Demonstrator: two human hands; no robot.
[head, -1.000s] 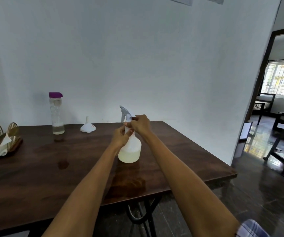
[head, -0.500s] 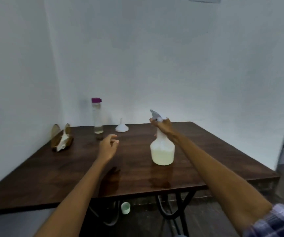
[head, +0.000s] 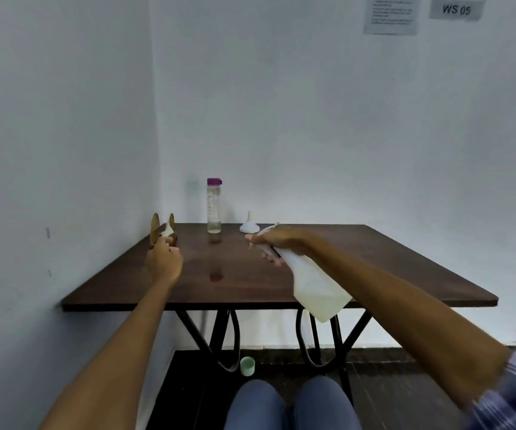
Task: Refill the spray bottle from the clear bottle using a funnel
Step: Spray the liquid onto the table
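Preparation is still the step in hand, as I judge it: nothing is being poured and the funnel is sitting untouched, mouth down, near the back of the bench. The right hand is gripping the spray bottle by its neck, fingers curled round it below the trigger head, and is holding it lifted and tilted, base swinging toward the bench's near edge. The left hand is hovering low over the bench's left side, near a gold napkin holder; its grip looks loosely curled and holding nothing, though blur is making that hard to be sure of.

The next move, I think, is calling for the spray bottle to be standing upright on the bench and its head unscrewed, so the funnel can be seated in the neck.

The spray bottle is looking white and translucent, with pale liquid in its lower part. The clear bottle, purple-capped, is standing upright at the back, just left of the funnel, with only a little liquid at its bottom.
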